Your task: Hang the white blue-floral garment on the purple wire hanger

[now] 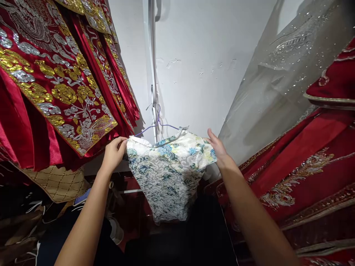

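Note:
A short-sleeved cheongsam (163,177) with white ground, blue flowers and grey-green swirls is spread in front of me, its diagonal front opening folded loose near the neck. A thin purple hanger (149,127) rises out of its neck, its hook close to a white metal pole (152,74). My left hand (115,151) is closed, pinching the dress at its left shoulder edge between thumb and fingers. At the right sleeve is my right hand (217,146), thumb raised away from the cloth; its other fingers are partly hidden behind the sleeve.
Red garments with gold and silver embroidery (66,92) hang on the left. A sparkling pale gown (266,88) and a beaded red garment (305,177) hang on the right. Below left lie a quilted tan item (61,181) and a phone (82,197). A white wall (199,48) stands ahead.

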`<state>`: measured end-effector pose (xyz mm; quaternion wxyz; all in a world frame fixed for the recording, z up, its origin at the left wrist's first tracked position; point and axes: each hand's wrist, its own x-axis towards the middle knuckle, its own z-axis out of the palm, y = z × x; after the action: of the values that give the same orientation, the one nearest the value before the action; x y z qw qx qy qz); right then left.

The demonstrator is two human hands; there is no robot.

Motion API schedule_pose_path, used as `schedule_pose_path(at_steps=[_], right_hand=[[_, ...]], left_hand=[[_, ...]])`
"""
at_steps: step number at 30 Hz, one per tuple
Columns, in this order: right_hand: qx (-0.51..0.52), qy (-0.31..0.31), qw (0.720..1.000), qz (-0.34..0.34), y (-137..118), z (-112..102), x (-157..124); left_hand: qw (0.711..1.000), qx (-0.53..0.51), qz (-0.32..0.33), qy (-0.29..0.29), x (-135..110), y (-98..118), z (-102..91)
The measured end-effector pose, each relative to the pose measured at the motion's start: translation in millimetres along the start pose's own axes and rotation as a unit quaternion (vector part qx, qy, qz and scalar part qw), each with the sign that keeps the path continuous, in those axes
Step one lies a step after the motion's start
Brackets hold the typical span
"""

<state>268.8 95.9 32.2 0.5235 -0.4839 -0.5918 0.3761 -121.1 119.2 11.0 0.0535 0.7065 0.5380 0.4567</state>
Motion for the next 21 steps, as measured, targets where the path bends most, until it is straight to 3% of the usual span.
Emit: schedule_pose_path(at_steps=[4, 9, 13, 15, 17, 19, 21], right_hand=[[0.072, -0.06, 0.995, 0.019, -16.5, 1.3, 3.2], [0.128, 0.071, 0.989, -0.021, -35.6, 9.7, -11.2], [0.099, 0.128, 0.986, -0.037, -31.2, 36.7, -56.6], [0.016, 0.09, 0.994, -0.052, -20.0, 63.4, -88.0], [-0.087, -0.037, 0.991, -0.09, -6.7, 92.6, -116.8], [-0.134, -0.16, 0.968, -0.135, 4.3, 115.2, -135.2], [-0.138, -0.256, 0.936, -0.197, 10.7, 124.9, -138.4]], left_hand=[[0.997, -0.026, 0.032, 0.062, 0.9, 9.3, -2.0], [0.987, -0.11, 0.065, 0.094, -3.3, 42.4, -9.0], [0.95, -0.306, 0.047, 0.033, -10.2, 75.3, -6.0], [0.917, -0.399, -0.004, -0.021, -14.5, 89.4, 2.0], [0.881, -0.46, -0.084, -0.07, -19.0, 99.2, 11.8], [0.849, -0.493, -0.159, -0.104, -22.7, 102.9, 18.2], [0.833, -0.498, -0.197, -0.14, -24.1, 100.6, 15.7]])
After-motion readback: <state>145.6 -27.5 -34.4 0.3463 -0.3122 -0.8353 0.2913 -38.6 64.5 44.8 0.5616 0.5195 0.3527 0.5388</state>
